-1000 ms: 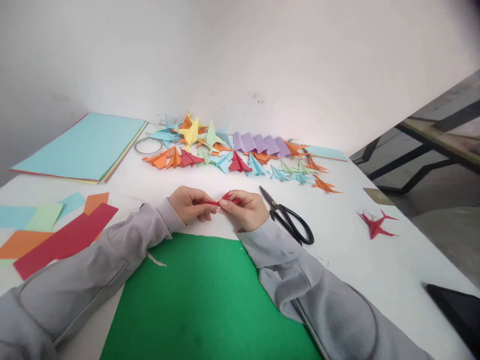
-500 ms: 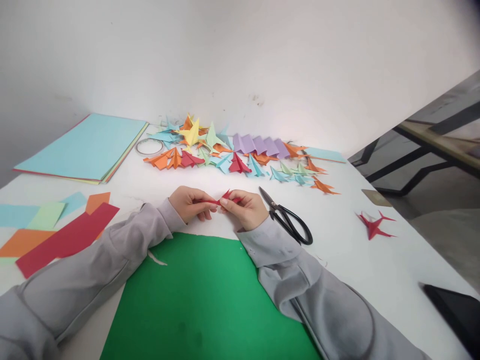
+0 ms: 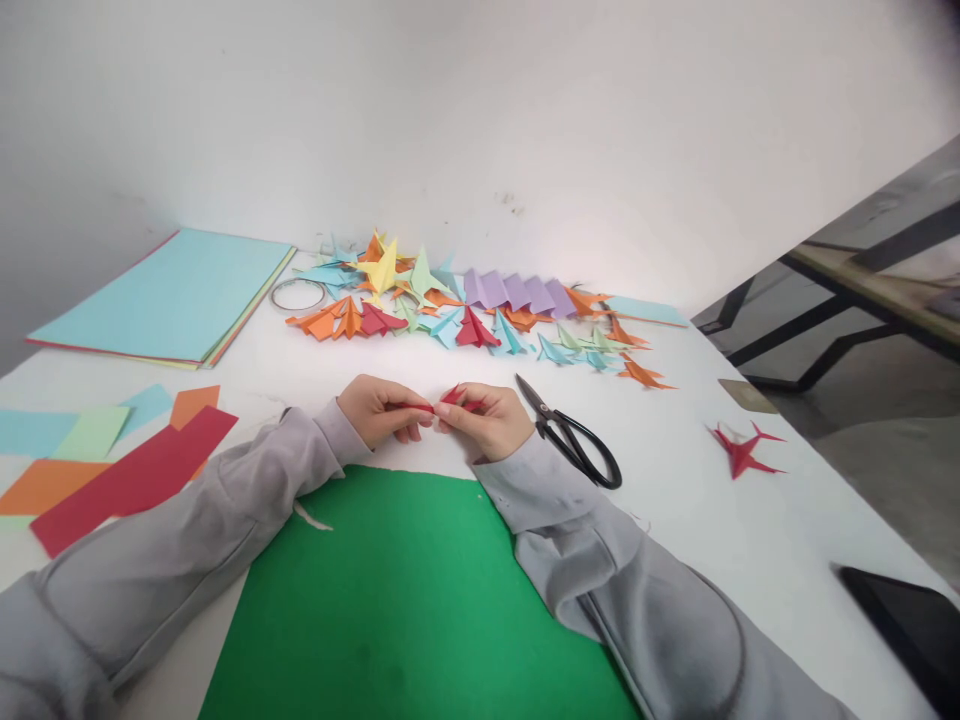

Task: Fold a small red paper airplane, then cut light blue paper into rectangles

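A small folded piece of red paper (image 3: 453, 394) is pinched between my two hands, just beyond the far edge of the green sheet (image 3: 405, 590). My left hand (image 3: 382, 408) grips one end with thumb and fingers. The other end, with a pointed tip sticking up, sits in the pinch of my right hand (image 3: 486, 415). My fingers cover much of the paper, so its full shape is hidden. Black-handled scissors (image 3: 574, 438) lie right of my right hand. Further right is a red origami figure (image 3: 741, 455) with pointed ends.
Many colourful folded paper figures (image 3: 382, 270) line the wall, with purple folded pieces (image 3: 517, 292) among them. At left are a stack of coloured sheets (image 3: 169, 295), a tape roll (image 3: 298, 294) and paper strips (image 3: 139, 480). A black tablet-like object (image 3: 904, 620) lies at the right edge.
My fingertips have shifted slightly on the red paper, and less of it shows between them. Both hands keep their pinch. The other things lie as before.
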### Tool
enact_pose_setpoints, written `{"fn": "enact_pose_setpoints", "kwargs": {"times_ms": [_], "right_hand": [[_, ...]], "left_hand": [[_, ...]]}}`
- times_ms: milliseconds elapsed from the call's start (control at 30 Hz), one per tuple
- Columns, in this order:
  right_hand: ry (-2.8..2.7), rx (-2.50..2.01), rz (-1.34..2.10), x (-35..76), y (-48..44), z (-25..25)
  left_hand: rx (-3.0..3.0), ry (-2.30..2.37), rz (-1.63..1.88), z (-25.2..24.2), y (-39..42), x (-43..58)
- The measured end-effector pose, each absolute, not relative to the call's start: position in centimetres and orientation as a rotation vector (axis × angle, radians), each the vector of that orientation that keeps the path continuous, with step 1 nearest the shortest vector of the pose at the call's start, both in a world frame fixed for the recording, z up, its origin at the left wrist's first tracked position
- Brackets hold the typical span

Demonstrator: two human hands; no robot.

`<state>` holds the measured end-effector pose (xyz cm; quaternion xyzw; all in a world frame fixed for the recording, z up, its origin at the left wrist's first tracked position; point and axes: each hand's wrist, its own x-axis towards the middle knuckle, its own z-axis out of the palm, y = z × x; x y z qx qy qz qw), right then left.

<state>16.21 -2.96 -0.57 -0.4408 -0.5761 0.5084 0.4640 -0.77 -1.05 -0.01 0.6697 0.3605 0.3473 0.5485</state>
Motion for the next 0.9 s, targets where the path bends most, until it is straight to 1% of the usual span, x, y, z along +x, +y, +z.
{"fn": "enact_pose_setpoints", "kwargs": {"times_ms": [267,500,900], "right_hand": [[-1.332,-1.092,1.204,16.2,-2.8,-1.5],[-1.404,-1.087,1.198,16.2,-3.0,-0.4],[-1.44,-1.081,1.149,16.2,-2.9,-0.6]], "left_hand": [[1.543,0.861,0.82,0.1,-1.1,-0.9],[1.501,0.899,0.896,0.2,-1.1,-0.7],[1.453,0.842,0.815,0.1,-0.9,-0.9]]}}
